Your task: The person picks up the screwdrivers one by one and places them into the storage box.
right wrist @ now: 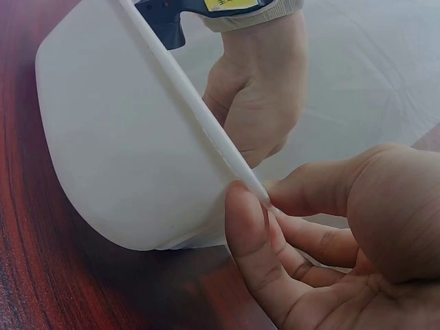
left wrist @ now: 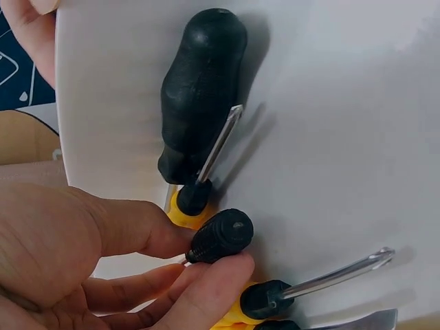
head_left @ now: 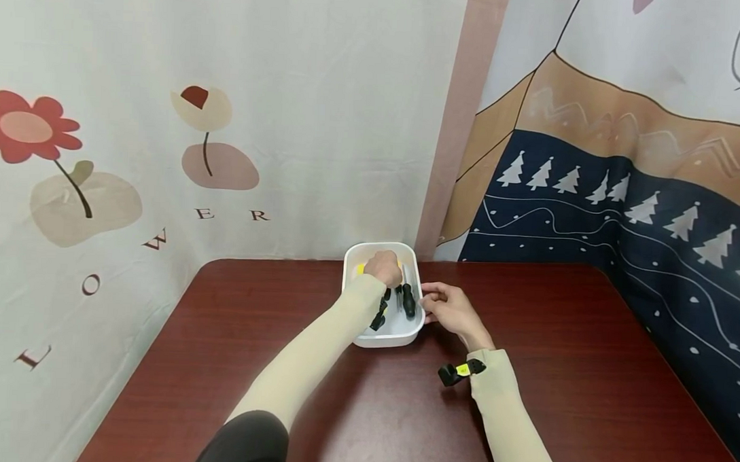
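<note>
A white plastic tub (head_left: 386, 342) stands at the far edge of the table. My left hand (head_left: 384, 267) is down inside it, pinching a small screwdriver by its ridged black handle (left wrist: 221, 236) between thumb and fingers; most of its shaft is hidden. Beside that hand lies a large screwdriver with a thick black handle (left wrist: 203, 89). Yellow-and-black screwdrivers lie around the fingers, among them one with its shaft (left wrist: 337, 273) pointing right and another (left wrist: 192, 199) with its tip angled up. My right hand (head_left: 456, 309) pinches the tub's right rim (right wrist: 237, 161) between thumb and fingers.
The tub stands on a dark red wooden table (head_left: 245, 308), close against a pale printed curtain (head_left: 325, 121). On the right hangs navy cloth with white trees (head_left: 554, 210). A small black camera (head_left: 450, 375) is strapped to the right wrist.
</note>
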Action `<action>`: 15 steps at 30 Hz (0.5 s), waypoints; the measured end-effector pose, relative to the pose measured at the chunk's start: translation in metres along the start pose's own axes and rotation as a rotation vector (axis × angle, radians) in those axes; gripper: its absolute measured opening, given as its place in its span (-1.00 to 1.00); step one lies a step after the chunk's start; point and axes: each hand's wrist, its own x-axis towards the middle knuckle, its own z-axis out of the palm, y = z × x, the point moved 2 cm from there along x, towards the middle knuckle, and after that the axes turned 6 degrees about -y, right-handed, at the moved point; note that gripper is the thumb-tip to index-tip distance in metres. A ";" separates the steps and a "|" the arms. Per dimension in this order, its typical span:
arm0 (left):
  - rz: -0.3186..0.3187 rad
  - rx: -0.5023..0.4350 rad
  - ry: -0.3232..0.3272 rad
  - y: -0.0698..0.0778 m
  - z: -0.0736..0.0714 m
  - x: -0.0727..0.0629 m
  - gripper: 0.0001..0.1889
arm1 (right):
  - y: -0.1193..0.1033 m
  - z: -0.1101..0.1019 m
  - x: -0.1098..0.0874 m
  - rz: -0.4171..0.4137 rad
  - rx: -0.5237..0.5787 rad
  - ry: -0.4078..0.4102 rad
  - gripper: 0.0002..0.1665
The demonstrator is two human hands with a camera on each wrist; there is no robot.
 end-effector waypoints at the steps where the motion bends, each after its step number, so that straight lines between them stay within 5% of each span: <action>1: 0.000 0.003 -0.001 0.000 0.001 0.001 -0.88 | 0.000 0.000 0.000 0.000 0.001 0.001 -0.50; 15: 0.022 0.072 0.018 0.003 0.010 0.007 -0.85 | 0.000 0.000 -0.002 0.001 0.029 -0.005 -0.49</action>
